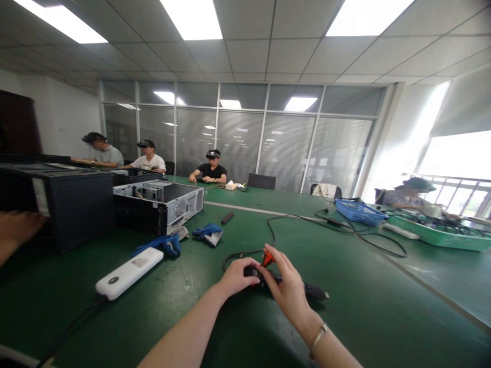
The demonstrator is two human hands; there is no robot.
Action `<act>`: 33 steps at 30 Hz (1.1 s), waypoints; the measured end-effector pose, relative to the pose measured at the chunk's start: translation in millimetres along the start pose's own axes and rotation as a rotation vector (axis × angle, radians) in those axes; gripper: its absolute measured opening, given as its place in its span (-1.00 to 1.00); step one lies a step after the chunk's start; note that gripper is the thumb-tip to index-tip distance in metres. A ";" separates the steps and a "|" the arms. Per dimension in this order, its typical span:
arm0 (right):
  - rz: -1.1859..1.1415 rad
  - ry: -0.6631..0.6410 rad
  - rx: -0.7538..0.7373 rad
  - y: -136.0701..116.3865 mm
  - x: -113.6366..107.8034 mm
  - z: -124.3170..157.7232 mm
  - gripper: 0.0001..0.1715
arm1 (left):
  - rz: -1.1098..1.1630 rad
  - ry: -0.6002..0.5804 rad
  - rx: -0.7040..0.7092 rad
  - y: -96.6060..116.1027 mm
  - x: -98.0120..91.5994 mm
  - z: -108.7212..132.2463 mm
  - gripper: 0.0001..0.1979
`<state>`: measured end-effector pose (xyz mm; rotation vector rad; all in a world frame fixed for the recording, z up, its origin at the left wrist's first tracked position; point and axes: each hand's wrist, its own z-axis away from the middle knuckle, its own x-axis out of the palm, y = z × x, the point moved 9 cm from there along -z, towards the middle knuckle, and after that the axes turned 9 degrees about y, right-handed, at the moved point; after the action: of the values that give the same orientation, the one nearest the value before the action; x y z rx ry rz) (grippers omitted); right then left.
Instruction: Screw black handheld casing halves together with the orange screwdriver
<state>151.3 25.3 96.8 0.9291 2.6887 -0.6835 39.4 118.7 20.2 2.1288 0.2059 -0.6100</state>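
Note:
A long black corded tool (315, 292) with a metal tip lies low over the green table, its tip pointing right. My left hand (238, 276) is closed on its left end, thumb and fingers pinching around it. Close beside it, my right hand (287, 283) has its fingers on a small orange piece (268, 258) that stands up above the tool. My fingers partly hide both the tool's middle and the orange piece's lower end. A black cable (230, 257) loops on the table just left of the hands.
On the left are a white power strip (130, 272), blue-grey gloves (209, 234), an open computer case (161, 204) and a black case (82, 207), with another person's hand (19, 227) beside it. Blue (360, 213) and green baskets (441, 234) sit right. Several people sit around the table.

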 end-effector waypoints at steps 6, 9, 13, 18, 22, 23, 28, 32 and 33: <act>-0.024 -0.048 -0.093 -13.5 0.3 -4.0 -0.50 | 0.038 -0.047 0.011 6.7 -1.1 -0.6 -0.75; -0.001 -0.044 -0.083 -12.4 1.1 -2.7 -0.49 | 0.065 -0.055 0.015 9.1 -1.6 -1.1 -0.77; 0.057 0.018 -0.061 -6.2 -2.2 -2.8 -0.56 | 0.054 -0.049 0.034 8.1 -0.9 -0.8 -0.71; -0.058 -0.046 -0.086 -11.4 3.0 -2.5 -0.50 | -0.012 -0.042 0.027 1.2 0.1 -0.3 -0.70; 0.013 -0.014 -0.081 -9.6 1.7 -0.6 -0.55 | 0.007 -0.035 0.045 2.6 0.0 -0.6 -0.69; 0.017 -0.007 -0.075 -8.1 1.6 -0.1 -0.56 | 0.011 -0.037 0.047 3.4 0.1 -0.6 -0.69; -0.061 0.007 -0.026 -1.0 1.9 0.5 -0.48 | 0.010 -0.040 0.024 4.2 0.2 0.0 -0.67; 0.001 0.037 -0.022 3.1 0.0 1.1 -0.51 | 0.025 -0.035 -0.001 0.7 -0.1 -0.5 -0.64; 0.003 0.033 -0.020 3.9 0.4 1.5 -0.51 | 0.026 -0.036 0.000 -0.1 0.1 -0.7 -0.64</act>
<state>153.6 27.4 94.0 0.9481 2.7171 -0.6450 39.7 119.3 20.5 2.1154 0.1574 -0.6327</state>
